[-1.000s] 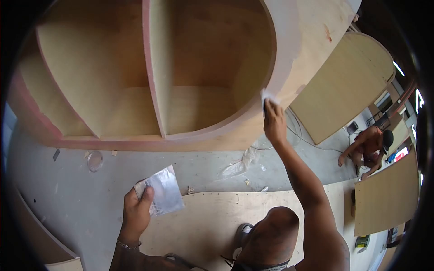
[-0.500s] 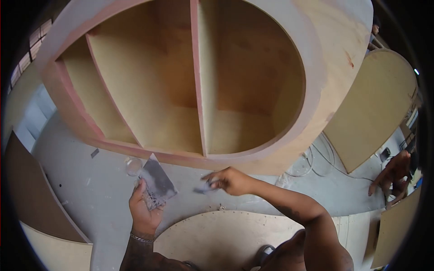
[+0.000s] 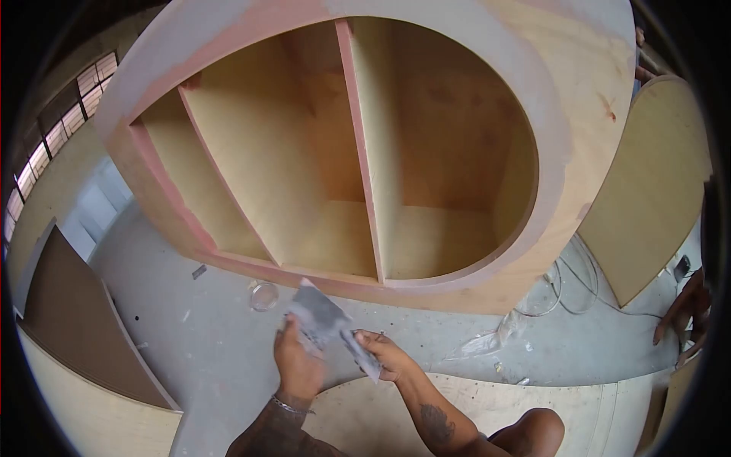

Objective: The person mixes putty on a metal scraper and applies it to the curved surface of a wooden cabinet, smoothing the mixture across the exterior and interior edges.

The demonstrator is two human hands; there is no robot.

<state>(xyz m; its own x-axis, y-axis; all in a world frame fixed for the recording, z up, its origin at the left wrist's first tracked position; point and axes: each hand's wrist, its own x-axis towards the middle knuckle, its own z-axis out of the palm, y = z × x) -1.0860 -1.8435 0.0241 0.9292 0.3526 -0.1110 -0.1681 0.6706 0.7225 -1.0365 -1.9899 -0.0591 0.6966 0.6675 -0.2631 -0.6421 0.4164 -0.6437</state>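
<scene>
My left hand (image 3: 298, 365) grips a thin grey rectangular plate (image 3: 324, 308) with pale smudges, thumb over its lower left side. In my right hand (image 3: 387, 354) is a narrow flat scraper (image 3: 364, 356), pinched by its upper side and meeting the plate's right edge. Both hands are close together, in front of a large rounded wooden cabinet (image 3: 560, 251). Pink and grey patches cover the cabinet's front around an oval opening with two upright dividers (image 3: 358, 145). A round clear container (image 3: 263, 295) stands on the floor just left of the plate.
A curved pale panel (image 3: 457, 407) lies below my arms, and a brown panel (image 3: 99, 327) is at left. Another curved panel (image 3: 647, 198) leans at right, near a cable (image 3: 560, 293) and crumpled plastic (image 3: 499, 335). Another person's hand (image 3: 670, 320) reaches in at far right.
My right hand has moved left and down, bringing the scraper against the plate. My left hand and the plate have shifted right in view, as the camera view has also shifted.
</scene>
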